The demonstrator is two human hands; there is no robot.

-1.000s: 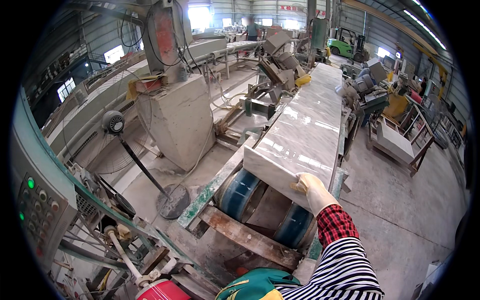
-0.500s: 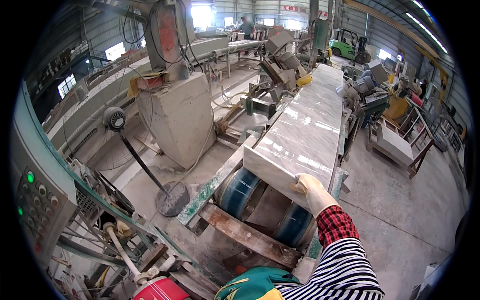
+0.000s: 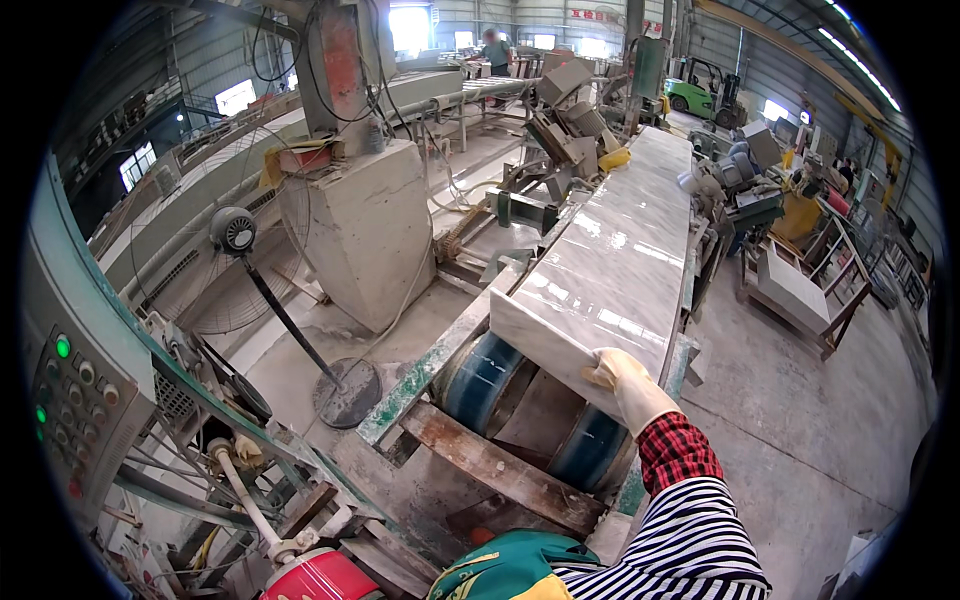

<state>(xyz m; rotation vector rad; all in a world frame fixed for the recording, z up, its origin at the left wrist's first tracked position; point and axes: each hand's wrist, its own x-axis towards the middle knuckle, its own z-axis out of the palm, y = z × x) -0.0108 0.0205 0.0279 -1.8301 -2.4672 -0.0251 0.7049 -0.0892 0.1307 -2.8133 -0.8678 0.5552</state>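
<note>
My right hand (image 3: 632,388), in a pale cream glove, is at the near end of a long grey-veined stone slab (image 3: 600,270). Its fingers are curled over the slab's near edge, close to the right corner; the fingertips are partly hidden. The slab's polished top reflects light. It lies along a roller conveyor, its near end above two blue rollers (image 3: 485,385). A red checked cuff and a striped sleeve (image 3: 690,535) cover my right arm. My left hand does not show.
To the left stand a control panel (image 3: 80,400) with lit green buttons, a floor fan (image 3: 235,232) and a concrete block (image 3: 360,235). Motors (image 3: 735,165) flank the conveyor. A metal rack (image 3: 800,285) stands on the right. Far back are a green forklift (image 3: 705,95) and a person (image 3: 495,52).
The whole view has shifted slightly. My right hand keeps its place on the slab's near edge, and the slab shows no clear movement.
</note>
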